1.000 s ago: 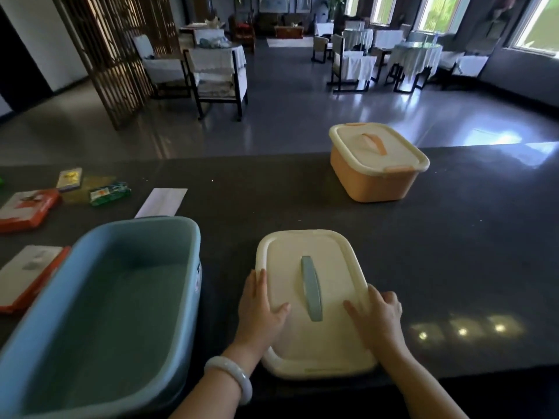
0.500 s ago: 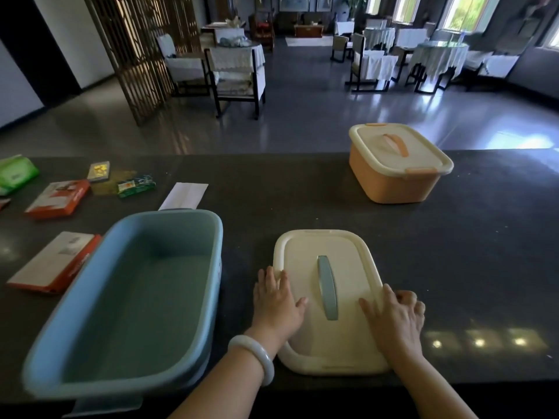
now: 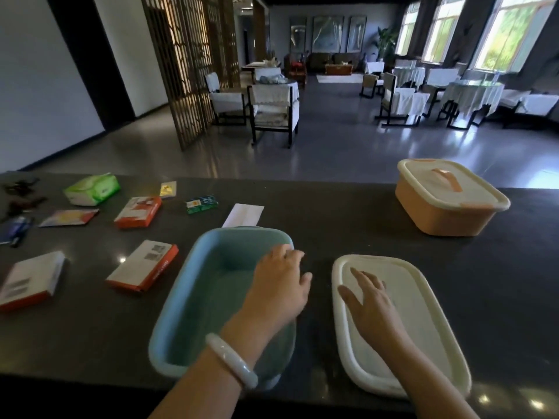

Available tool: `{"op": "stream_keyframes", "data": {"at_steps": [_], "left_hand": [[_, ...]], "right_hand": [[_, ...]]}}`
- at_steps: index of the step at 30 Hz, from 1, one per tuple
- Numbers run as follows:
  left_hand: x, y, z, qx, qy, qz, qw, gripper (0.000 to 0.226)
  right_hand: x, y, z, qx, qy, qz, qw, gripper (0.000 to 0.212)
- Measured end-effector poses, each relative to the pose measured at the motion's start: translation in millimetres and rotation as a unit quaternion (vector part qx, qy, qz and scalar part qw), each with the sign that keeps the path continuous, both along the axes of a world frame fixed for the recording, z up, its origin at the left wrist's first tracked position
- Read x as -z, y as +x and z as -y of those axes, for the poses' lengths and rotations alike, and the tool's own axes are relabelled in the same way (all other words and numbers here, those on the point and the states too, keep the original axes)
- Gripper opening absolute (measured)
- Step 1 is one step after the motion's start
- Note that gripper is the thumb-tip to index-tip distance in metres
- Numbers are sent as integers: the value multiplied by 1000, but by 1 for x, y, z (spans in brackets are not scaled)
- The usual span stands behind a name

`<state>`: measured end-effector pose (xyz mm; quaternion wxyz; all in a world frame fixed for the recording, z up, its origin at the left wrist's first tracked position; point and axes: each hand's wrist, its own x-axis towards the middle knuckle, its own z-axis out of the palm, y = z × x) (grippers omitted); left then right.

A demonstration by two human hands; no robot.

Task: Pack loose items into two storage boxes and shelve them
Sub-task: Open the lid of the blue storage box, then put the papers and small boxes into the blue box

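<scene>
Far left of the table, nothing's packed yet: dark bits at the edge, too blurry to ID, then a green tissue pack, a flat foil pouch, and three orange-and-white cartons, one up by the tissues, one nearer you, one at the left edge. Also a small yellow packet, a green packet and a white envelope, all lying loose.

Next, the blue box sits open w/ nothing visible inside. Your left hand hovers over its right rim, fingers loosely spread, holding nothing. Just beside it, the cream lid lies flat on the table; your right hand rests on it, fingers straight and splayed, no grip.

Far right, the orange box is lidded, well apart from the rest.

So: box 1 opened, that's about it. Left to do, I'd say: fill both boxes, re-lid, shelve. No shelf in view.
</scene>
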<state>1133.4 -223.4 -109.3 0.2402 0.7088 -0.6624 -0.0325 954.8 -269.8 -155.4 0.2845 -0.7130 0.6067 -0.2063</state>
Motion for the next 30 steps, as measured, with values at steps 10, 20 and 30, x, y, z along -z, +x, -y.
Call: {"op": "stream_keyframes", "data": {"at_steps": [10,20,30], "left_hand": [[35,146,-73,-117,67,-136,981,61],[53,166,-66,-125,23,-204,971,53],[54,164,-65,-132,33,-193,972,59]], "right_hand": [[5,98,-47,-14,30,81,996,63],[1,121,-53,40,29,128,991,58],[13,116,-40,30,50,142,988,68]]}}
